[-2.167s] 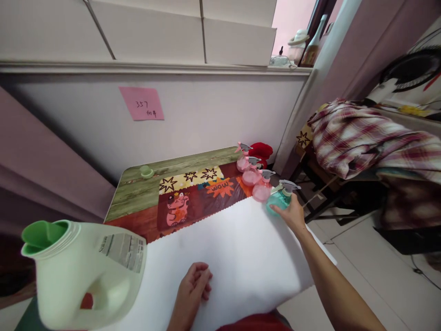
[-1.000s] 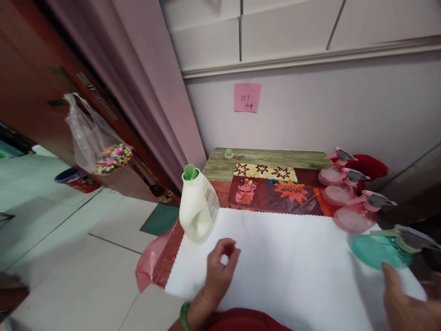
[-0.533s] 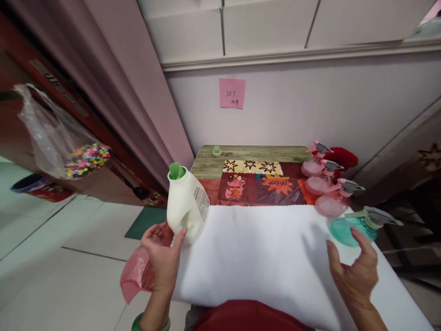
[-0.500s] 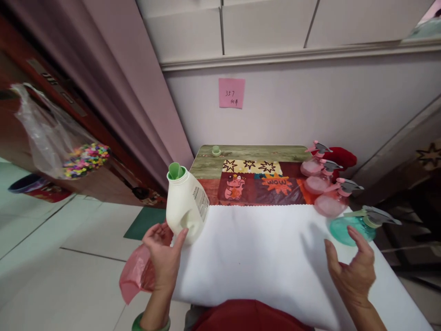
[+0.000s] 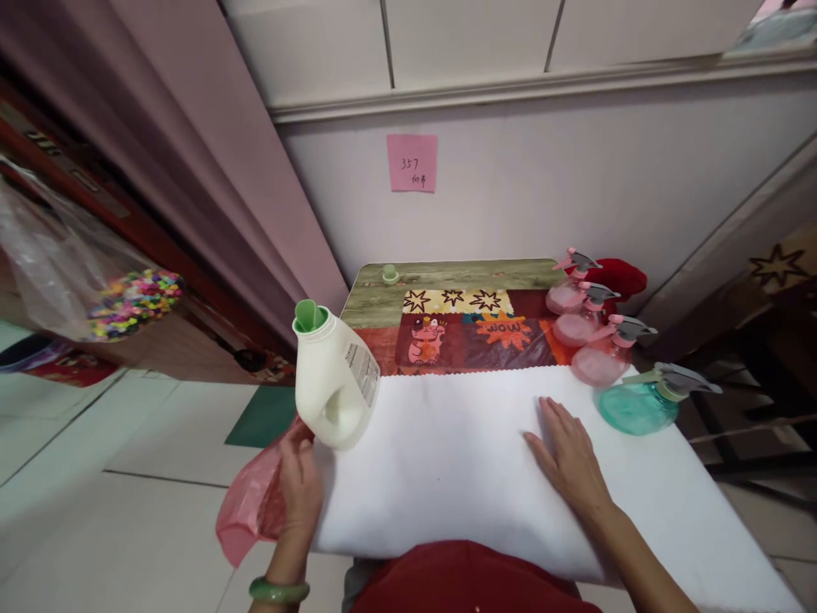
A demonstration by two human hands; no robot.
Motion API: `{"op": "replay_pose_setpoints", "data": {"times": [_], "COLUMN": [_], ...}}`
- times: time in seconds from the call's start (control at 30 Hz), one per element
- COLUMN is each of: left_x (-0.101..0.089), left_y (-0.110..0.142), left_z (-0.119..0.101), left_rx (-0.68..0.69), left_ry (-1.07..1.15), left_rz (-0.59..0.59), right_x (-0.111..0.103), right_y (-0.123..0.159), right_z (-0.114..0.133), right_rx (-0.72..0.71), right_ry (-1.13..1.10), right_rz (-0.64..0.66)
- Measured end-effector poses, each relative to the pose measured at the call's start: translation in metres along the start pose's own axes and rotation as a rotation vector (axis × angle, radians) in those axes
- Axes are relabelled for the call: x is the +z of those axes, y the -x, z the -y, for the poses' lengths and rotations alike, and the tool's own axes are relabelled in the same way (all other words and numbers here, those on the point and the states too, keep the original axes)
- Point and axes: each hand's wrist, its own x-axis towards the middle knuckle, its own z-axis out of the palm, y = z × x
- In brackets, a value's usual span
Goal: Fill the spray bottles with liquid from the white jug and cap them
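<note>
seemingly just positioning, the right hand (image 5: pixel 570 464) lies empty, outstretched left of the teal sprayer (image 5: pixel 638 409); the left hand (image 5: pixel 301 485), grip unclear, is beside the jug (image 5: pixel 327 368) at left, whose lifting would need a firm hold.

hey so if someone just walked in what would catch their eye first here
Probably the line at the table's right: three pink spray bottles and, nearest the camera, a teal spray bottle. Then the pale jug with its green spout at the left, near the left hand. The pink note stands out on the wall behind.
</note>
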Motion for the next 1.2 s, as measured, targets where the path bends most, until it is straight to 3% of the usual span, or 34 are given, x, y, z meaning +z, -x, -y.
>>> {"op": "replay_pose_setpoints", "data": {"times": [0.17, 0.23, 0.4, 0.7, 1.2], "left_x": [0.008, 0.01, 0.011, 0.012, 0.022], "left_y": [-0.01, -0.013, -0.016, -0.027, -0.05], "left_z": [0.012, 0.018, 0.027, 0.025, 0.026], "left_rx": [0.216, 0.197, 0.138, 0.127, 0.14], "left_ry": [-0.423, -0.576, -0.684, -0.757, -0.72], "left_rz": [0.281, 0.328, 0.416, 0.487, 0.479], "right_x": [0.014, 0.018, 0.026, 0.026, 0.033], "right_y": [-0.012, -0.019, -0.028, -0.03, -0.04], "right_z": [0.001, 0.005, 0.015, 0.019, 0.027], "right_rx": [-0.002, -0.017, -0.016, 0.037, 0.084], "right_ry": [0.095, 0.12, 0.185, 0.221, 0.208], "right_rz": [0.115, 0.152, 0.241, 0.289, 0.298]}}
